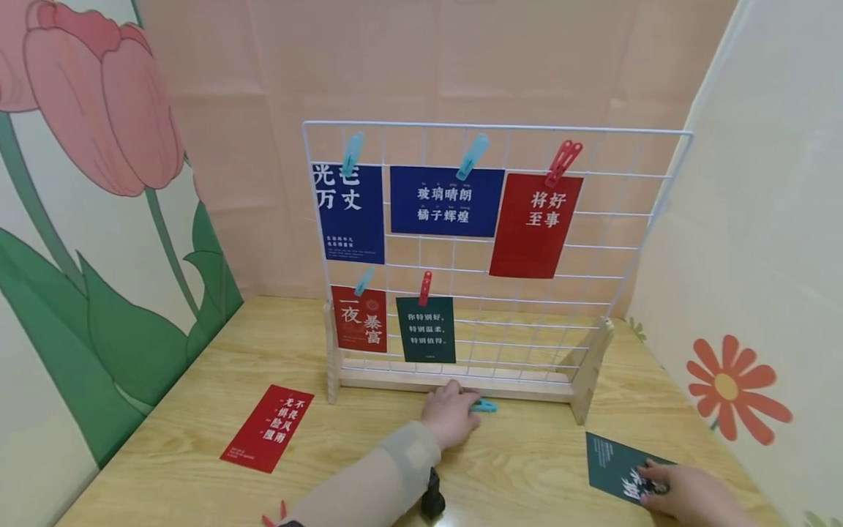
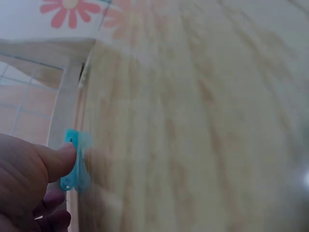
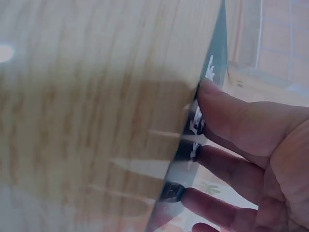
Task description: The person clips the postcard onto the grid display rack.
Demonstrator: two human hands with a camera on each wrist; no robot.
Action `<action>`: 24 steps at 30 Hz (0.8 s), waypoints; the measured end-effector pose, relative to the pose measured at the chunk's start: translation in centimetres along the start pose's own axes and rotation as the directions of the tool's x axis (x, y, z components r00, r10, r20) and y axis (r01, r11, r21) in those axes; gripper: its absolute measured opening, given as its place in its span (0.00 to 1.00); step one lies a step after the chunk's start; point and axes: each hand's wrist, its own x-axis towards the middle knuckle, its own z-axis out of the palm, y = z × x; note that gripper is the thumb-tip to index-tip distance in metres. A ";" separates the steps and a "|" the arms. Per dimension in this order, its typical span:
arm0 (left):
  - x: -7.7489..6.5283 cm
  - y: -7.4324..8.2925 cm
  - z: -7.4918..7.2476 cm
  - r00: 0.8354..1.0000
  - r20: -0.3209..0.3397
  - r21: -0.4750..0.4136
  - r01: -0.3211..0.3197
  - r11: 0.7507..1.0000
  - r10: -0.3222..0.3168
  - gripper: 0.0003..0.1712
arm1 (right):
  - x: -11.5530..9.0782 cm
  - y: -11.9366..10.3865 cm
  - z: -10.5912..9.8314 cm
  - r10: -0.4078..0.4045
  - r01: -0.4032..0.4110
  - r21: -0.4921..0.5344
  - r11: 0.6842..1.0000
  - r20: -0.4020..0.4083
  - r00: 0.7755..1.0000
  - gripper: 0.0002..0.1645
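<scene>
In the head view my left hand [image 1: 451, 416] is at the foot of the white wire grid rack [image 1: 497, 129]. Thumb and fingers pinch a light blue plastic clothespin [image 2: 69, 162] close to the tabletop. At the right front, my right hand [image 1: 685, 498] touches a dark green card [image 1: 609, 461] with white lettering, thumb and fingertips spread over its face. That card appears nearly edge-on in the right wrist view. On the rack, blue cards [image 1: 444, 201], red cards [image 1: 536, 227] and a green card [image 1: 426, 329] hang from blue and red clothespins.
A red card [image 1: 268, 428] lies on the wooden table [image 1: 197, 366] at the left. Part of a red clothespin [image 1: 273, 514] shows at the front edge, and a small black object [image 1: 432, 498] stands beside my left sleeve. Wooden feet [image 1: 590, 369] support the rack.
</scene>
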 end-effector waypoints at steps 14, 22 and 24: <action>-0.8 -0.6 -0.8 0.999 -0.002 0.053 -0.054 0.997 0.054 0.11 | -0.6 -2.4 0.9 -0.211 0.210 0.088 0.974 -0.004 0.978 0.28; -1.3 -1.3 -1.3 0.999 0.001 0.058 -0.034 0.998 0.034 0.22 | -1.0 -5.3 0.1 -0.535 0.534 0.040 0.845 0.017 0.845 0.26; -1.4 -1.4 -1.4 0.999 -0.001 0.060 -0.039 0.997 0.040 0.20 | -0.8 -6.1 -0.1 -0.585 0.584 0.033 0.811 0.018 0.811 0.26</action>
